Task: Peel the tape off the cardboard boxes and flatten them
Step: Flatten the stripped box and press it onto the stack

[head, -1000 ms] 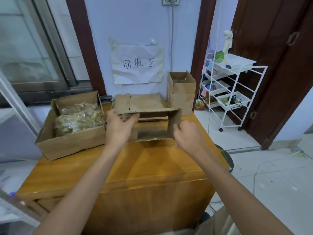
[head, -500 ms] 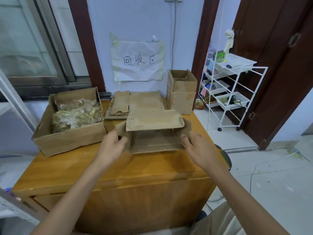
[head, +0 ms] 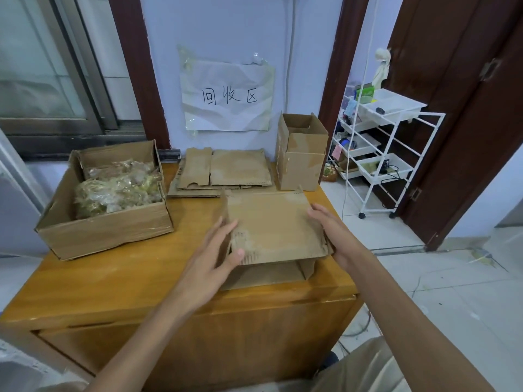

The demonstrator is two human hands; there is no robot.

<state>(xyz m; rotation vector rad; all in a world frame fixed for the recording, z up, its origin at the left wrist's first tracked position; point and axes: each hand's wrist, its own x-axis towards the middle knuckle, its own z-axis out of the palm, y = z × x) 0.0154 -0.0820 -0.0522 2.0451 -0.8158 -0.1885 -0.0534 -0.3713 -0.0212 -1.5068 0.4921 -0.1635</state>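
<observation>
at the near edge of the cabinet top (head: 113, 281), the collapsing box (head: 276, 224) lies between the left hand (head: 210, 258) and right hand (head: 336, 236), both with straight fingers steadying its sides, apparently for flattening.

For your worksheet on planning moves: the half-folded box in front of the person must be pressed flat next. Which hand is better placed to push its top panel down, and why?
Probably the left hand: its thumb already lies over the top panel of the box, near the raised front edge. The right hand only touches the side edge.
</observation>
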